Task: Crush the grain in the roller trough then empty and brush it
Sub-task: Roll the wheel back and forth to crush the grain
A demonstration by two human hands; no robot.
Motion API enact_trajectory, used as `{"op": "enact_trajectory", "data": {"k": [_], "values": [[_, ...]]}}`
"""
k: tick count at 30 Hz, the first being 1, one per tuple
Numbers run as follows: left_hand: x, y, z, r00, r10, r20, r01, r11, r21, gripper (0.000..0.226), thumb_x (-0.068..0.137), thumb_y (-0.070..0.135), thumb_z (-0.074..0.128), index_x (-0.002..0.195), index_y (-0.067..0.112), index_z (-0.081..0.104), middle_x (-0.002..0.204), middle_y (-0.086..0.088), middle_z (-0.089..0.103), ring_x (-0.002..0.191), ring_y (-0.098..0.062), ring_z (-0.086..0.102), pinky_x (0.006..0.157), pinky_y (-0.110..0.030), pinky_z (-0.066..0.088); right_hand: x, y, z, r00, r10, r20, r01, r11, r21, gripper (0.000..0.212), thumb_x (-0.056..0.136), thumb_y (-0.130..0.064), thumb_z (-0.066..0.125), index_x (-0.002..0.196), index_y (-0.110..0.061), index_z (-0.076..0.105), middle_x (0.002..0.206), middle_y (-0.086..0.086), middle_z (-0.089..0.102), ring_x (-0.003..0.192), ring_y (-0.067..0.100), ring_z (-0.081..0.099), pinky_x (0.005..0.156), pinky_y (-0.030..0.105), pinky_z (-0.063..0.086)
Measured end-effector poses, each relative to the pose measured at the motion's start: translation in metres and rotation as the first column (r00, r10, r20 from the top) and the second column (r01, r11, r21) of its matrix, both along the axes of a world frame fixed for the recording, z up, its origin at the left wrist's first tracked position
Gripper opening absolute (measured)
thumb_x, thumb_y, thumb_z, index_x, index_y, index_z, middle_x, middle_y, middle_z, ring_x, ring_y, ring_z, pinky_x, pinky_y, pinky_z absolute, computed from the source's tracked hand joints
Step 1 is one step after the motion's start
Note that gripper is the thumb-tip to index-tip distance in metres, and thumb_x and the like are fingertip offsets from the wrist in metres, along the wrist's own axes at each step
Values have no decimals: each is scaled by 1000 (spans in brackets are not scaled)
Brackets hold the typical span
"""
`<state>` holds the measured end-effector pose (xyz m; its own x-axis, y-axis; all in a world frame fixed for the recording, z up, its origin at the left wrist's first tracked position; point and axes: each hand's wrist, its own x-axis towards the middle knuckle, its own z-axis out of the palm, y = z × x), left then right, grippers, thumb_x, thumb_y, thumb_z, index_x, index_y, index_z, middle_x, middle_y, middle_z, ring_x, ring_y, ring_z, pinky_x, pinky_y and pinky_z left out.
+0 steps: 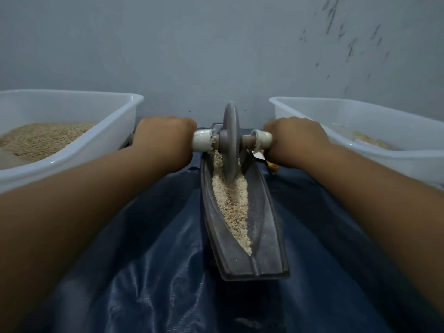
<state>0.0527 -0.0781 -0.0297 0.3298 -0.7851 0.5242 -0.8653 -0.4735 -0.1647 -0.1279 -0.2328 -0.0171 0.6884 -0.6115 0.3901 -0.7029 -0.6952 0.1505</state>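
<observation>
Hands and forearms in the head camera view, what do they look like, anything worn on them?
Both are bare. The left hand and right hand show no gloves, and no rings, watch or bracelet are visible. Both forearms are uncovered right to the frame edges, with no sleeve in sight. The fingers are mostly hidden from this angle.

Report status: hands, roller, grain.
Left hand, right hand gripping roller handles. Roller wheel at trough's far end. Grain in the trough. Nothing obstructing.

Dim, bluish, even light; soft glare on the dark sheet (153,272); wide-angle bulge and blur at edges
</observation>
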Motion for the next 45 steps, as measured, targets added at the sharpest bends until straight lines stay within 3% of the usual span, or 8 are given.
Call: {"op": "enact_trajectory", "data": {"k": [7, 11, 16, 22, 28, 34, 40, 45], "values": [[-46, 69, 7, 999, -32, 29, 28, 994, 110, 30, 73, 29, 62, 65, 31, 32, 58, 9, 41, 49, -5, 36, 46, -23, 26, -73, 67, 12, 987, 94, -133, -67, 978, 196, 11, 68, -32, 64, 71, -29, 54, 66, -9, 59, 62, 11, 57, 57, 30, 50], [-59, 94, 13, 998, -34, 48, 30, 996, 86, 28, 71, 34, 63, 67, 35, 35, 55, 11, 42, 49, 0, 36, 44, -20, 19, -100, 96, 23, 990, 75, -121, -57, 988, 144, 21, 62, -43, 60, 79, -46, 48, 58, -12, 54, 54, 2, 50, 46, 26, 36], [-46, 71, 4, 998, -35, 51, 31, 997, 75, 39, 73, 31, 66, 63, 34, 28, 56, 11, 39, 48, -2, 32, 45, -23, 20, -70, 72, 8, 992, 10, -124, 7, 990, 140, 10, 70, -32, 61, 70, -30, 52, 68, -9, 57, 61, 11, 54, 50, 24, 37], [-6, 6, 1, 1000, 2, -12, -2, 1000, 0, 20, 79, 22, 62, 79, 30, 44, 61, 9, 39, 57, -16, 41, 58, -30, 33, -5, 9, 0, 999, -33, -8, 34, 998, 49, 18, 64, -26, 67, 71, -26, 50, 67, -9, 52, 56, 11, 44, 48, 24, 24], [0, -3, 4, 1000, 2, 10, -3, 1000, 24, 18, 77, 20, 60, 80, 28, 44, 63, 6, 43, 57, -18, 43, 57, -31, 34, 0, -3, -2, 1000, -5, -9, 5, 999, 51, 15, 63, -25, 64, 70, -26, 51, 68, -8, 54, 57, 11, 46, 48, 24, 26], [-38, 52, 7, 999, -35, -31, 38, 993, 114, 28, 76, 29, 63, 68, 30, 36, 62, 9, 45, 58, -12, 48, 56, -26, 37, -59, 57, 10, 988, 75, -135, -51, 984, 172, 9, 69, -29, 64, 74, -27, 56, 67, -7, 59, 62, 13, 58, 55, 28, 48], [-61, 98, 12, 994, -51, 95, 48, 998, 41, 35, 64, 35, 66, 63, 37, 32, 51, 15, 36, 45, 3, 27, 45, -16, 16, -101, 101, 28, 989, 47, -143, -34, 995, 93, 15, 64, -40, 64, 64, -32, 51, 55, -11, 54, 49, 2, 49, 43, 23, 32], [-45, 68, 2, 999, -23, 23, 21, 997, 75, 32, 75, 34, 65, 69, 35, 33, 59, 10, 42, 51, -5, 38, 49, -24, 29, -66, 70, 10, 991, 17, -131, -2, 994, 113, 8, 70, -33, 62, 73, -31, 55, 67, -10, 57, 61, 10, 53, 48, 24, 34]]}}
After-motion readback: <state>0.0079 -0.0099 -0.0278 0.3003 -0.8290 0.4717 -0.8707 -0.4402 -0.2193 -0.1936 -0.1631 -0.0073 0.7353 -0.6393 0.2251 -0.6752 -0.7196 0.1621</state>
